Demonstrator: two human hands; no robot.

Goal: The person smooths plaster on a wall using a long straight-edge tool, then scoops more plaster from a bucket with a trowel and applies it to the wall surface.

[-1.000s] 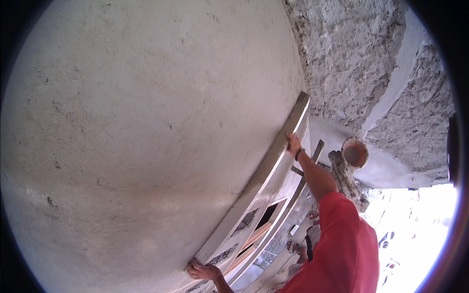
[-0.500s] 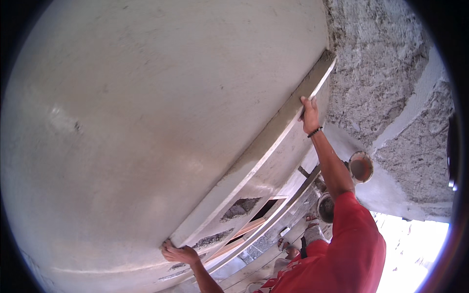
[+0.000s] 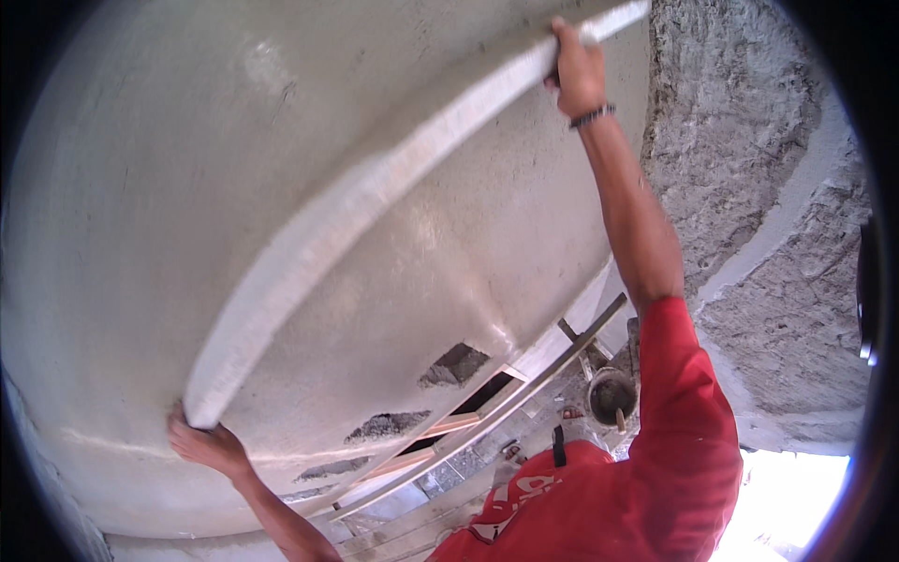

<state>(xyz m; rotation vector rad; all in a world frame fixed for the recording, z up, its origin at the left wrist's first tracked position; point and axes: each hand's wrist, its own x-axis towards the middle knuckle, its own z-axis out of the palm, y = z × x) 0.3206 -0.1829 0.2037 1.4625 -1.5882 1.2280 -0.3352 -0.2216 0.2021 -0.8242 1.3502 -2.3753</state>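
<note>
- Since the frame half a second back, I see the long pale bar (image 3: 361, 195) shifted up and to the left in my view, leaving a broader strip of smooth wall (image 3: 552, 197) below it; both hands have gone with it.
- The left hand (image 3: 211, 447) is closed round the lower-left end, fingers curled over the tip.
- The right hand (image 3: 582, 80) is clasped on the bar close to the upper-right end, a short length sticking out past it. Part of that grip lies behind the bar, so I can't tell how every finger sits.
- The bar lies across the smooth wall, and I can't tell whether it presses evenly along its length.
- What I judge any further move hinges on: the long axis slants from low left to high right, spanning the gap between the hands. Neither hand is nearer, as both are on it; the left has the very end, the right sits just in from the other.
- I read the bow in it as lens bend.
- The upper-right end is near the border with the rough grey wall (image 3: 740, 122), so I'd judge room tightest there.
- The dark bare patches (image 3: 456, 363) lie below the bar, well apart from it.
</note>
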